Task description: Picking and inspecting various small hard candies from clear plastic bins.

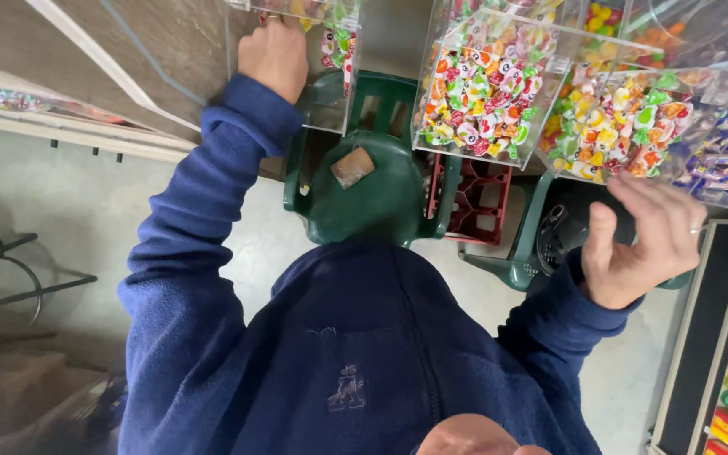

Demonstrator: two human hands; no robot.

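Two hands were up: the left hand (274, 56) was closed on the edge of a clear candy bin (334, 80), while the right hand (646, 240) hung open and empty just below another candy bin (634, 126), ready to reach in.

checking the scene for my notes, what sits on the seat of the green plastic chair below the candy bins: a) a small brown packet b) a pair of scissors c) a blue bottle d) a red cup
a, a small brown packet lies on the seat of the green plastic chair.
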